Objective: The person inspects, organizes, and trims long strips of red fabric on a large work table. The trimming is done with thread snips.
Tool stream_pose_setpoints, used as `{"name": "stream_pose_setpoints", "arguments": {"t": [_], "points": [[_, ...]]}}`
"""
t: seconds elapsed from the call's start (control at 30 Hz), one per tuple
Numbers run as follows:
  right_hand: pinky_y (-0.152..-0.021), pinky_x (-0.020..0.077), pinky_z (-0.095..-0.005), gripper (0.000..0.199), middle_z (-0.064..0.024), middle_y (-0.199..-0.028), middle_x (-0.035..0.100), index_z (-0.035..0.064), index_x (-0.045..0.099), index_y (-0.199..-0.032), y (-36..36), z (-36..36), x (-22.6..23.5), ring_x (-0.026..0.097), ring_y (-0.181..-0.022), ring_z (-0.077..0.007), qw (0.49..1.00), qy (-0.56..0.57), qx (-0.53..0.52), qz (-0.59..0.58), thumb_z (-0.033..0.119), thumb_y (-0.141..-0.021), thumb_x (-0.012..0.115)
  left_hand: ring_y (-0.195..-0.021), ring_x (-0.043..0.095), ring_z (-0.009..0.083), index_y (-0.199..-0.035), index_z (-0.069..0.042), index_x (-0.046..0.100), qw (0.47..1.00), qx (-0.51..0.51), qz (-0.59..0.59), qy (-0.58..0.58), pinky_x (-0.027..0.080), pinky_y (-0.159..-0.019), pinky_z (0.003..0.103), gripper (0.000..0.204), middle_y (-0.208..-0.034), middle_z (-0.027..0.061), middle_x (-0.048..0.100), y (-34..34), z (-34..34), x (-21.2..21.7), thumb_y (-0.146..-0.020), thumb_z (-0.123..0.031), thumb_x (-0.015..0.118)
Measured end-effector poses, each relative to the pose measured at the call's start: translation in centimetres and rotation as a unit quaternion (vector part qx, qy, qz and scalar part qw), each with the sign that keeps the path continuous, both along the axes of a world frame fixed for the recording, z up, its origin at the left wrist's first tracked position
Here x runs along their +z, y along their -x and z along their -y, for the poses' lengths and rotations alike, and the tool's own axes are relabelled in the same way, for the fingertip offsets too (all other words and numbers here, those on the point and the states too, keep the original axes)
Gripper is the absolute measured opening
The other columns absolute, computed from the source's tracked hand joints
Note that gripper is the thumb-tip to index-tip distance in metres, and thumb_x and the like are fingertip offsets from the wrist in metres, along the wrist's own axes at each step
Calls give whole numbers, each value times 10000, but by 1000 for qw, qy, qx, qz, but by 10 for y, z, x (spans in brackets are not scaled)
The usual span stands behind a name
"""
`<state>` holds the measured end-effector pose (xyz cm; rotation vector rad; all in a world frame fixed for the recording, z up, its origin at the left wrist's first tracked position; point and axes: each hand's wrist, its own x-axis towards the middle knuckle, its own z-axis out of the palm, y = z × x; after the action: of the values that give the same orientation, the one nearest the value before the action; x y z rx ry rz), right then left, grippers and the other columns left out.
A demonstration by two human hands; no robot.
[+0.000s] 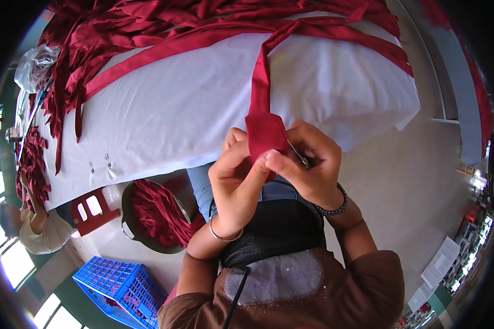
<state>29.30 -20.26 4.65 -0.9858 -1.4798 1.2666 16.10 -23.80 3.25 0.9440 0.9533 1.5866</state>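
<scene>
A long red fabric strip [262,82], shaped like a necktie, runs from the pile across the white-covered table to my hands. Its wider end [264,131] is folded up between my fingers. My left hand [233,181] is closed on that end from the left, thumb in front. On the other side my right hand [313,164] pinches the same end, its thumb tip meeting my left thumb. A small metal tool [302,158], like thread snips, lies within my right fingers; most of it is hidden. The underside of the fold cannot be seen.
Many red strips [148,33] heap along the table's far side. Below the white cloth [175,98] stand a dark basin [127,219] of red strips, a red stool [96,211] and a blue crate [121,285]. Another person [41,225] works at the far left.
</scene>
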Motion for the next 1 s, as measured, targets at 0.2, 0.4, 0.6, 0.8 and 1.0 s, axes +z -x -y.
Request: {"name": "stream_pose_setpoints", "arguments": {"t": [0.2,0.4,0.6,0.8,1.0], "points": [[-509,319,-228,114,-3,-675,541,-8,648,-753,-5,-23,16,434,-559,-60,993,-117,-31,-13,46,-793,740,-850,541,94,-1209,18,464,990,-100,77,63,448,-743,236,542,-940,28,566,21,-8,12,-771,-33,779],[-490,270,-210,148,36,-658,546,-2,658,-750,-2,-42,36,410,-562,-11,995,-15,-45,-93,102,-812,742,-843,569,118,-885,28,620,984,-158,9,83,451,-767,272,202,-918,50,618,23,-11,23,-748,44,768],[-479,262,-218,141,64,-600,515,9,695,-776,-2,-54,38,394,-557,5,987,38,-80,-134,131,-831,738,-760,513,91,-931,61,641,994,-87,-35,50,399,-705,213,123,-825,25,593,36,-21,27,-917,-58,613],[-729,515,-219,623,-116,-979,700,38,492,-1363,1,-46,17,647,-817,-98,988,65,57,-127,107,-806,763,-779,604,116,-1130,103,607,958,14,-284,24,484,-702,228,236,-934,112,667,31,-24,21,-958,-38,527],[-621,494,-180,448,-69,-893,706,-24,594,-1228,4,-44,19,633,-813,-49,993,68,8,-94,51,-810,738,-748,609,107,-1460,31,202,938,38,-342,-52,489,-694,214,529,-1043,151,671,18,-28,20,-957,47,363]]}}
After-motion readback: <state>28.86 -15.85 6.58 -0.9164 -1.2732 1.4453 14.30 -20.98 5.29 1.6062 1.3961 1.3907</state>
